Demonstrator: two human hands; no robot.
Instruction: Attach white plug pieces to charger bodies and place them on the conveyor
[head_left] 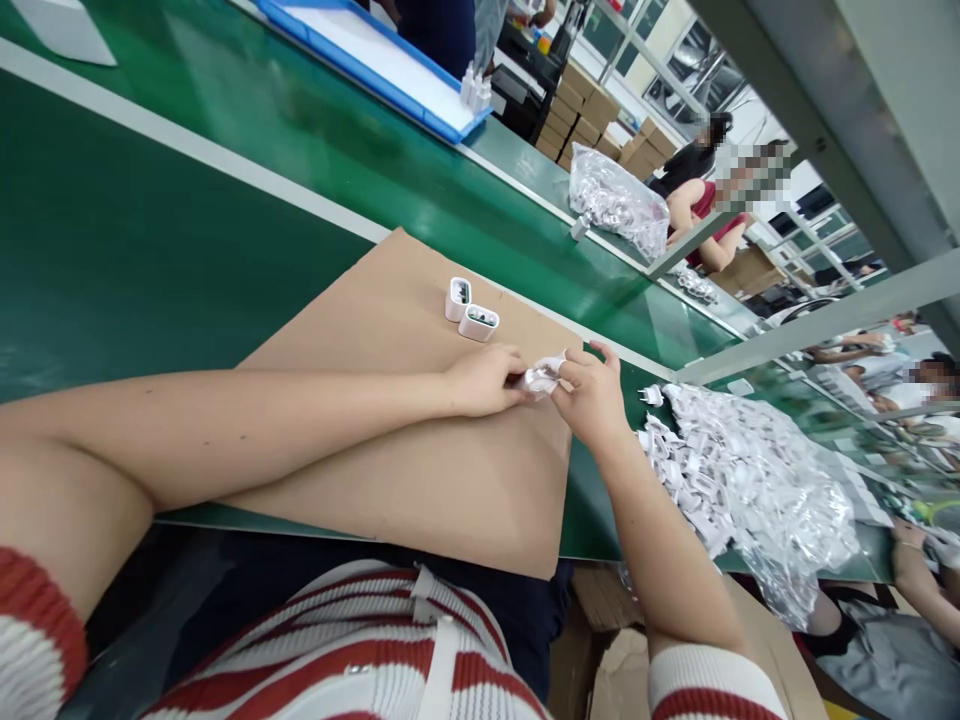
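Note:
Over the right part of a brown cardboard sheet (420, 480), my two hands meet at a small white plastic charger part (541, 376). My left hand (489, 381) grips its left side between thumb and fingers. From the other side my right hand (594, 393) pinches it, with one finger raised. Fingers cover much of the part, so its exact shape is hard to see. Just beyond my left hand stand two white charger housings, one (457, 299) touching the other (478, 322). Their open tops show circuit boards inside.
Right of my forearm, a clear plastic bag (780, 480) spills many white plug parts onto the green bench (150, 230). One loose plug (651, 395) lies near it. A blue-rimmed tray (375, 60) and another filled bag (615, 200) are farther back. Metal frame bars cross the upper right; co-workers sit beyond.

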